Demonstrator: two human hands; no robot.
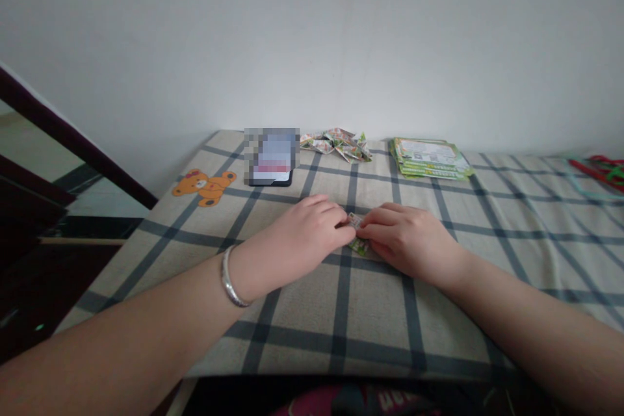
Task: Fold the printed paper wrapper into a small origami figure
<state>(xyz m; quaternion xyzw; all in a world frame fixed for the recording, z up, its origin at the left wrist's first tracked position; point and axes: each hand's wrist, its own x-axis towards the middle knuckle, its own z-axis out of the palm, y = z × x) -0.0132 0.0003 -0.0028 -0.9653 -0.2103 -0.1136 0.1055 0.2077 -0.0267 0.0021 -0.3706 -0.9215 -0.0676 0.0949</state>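
Observation:
A small piece of printed paper (359, 245), green and white, lies on the checked tablecloth between my hands; most of it is covered by fingers. My left hand (316, 227), with a silver bangle at the wrist, pinches or presses its left side with thumb and fingers together. From the right, my right hand (407, 234) grips the other side, fingers bent down over it. Beyond them near the wall lie several folded pieces of printed paper (341, 143) in a loose heap. A stack of green-edged printed sheets (429, 159) sits to their right.
A phone (273, 159) with a blurred screen lies at the back left. A bear picture (205, 187) is on the tablecloth (302, 325). Red and green items (604, 172) lie at the far right. The white wall (312, 39) bounds the table's back; dark rails stand left.

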